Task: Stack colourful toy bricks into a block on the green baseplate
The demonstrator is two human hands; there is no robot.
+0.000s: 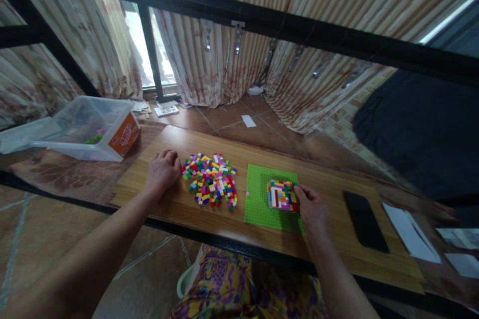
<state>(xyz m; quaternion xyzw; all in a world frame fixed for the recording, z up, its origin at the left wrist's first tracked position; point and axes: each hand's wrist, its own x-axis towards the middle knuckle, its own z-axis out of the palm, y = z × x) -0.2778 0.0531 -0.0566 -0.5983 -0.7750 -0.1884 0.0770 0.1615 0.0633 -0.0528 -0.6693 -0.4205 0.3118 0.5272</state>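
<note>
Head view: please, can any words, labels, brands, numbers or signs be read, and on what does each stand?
No text can be read with certainty.
Orange label on the clear plastic box: white lettering, too blurred to read.
Printed white item on the floor: dark print, too small.
Paper at the far right: faint marks, too blurred.
Loose bricks, green baseplate: no lettering visible.

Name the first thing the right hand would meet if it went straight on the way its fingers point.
Probably the block of toy bricks on the green board. The right hand is right at its edge, perhaps touching it.
</note>
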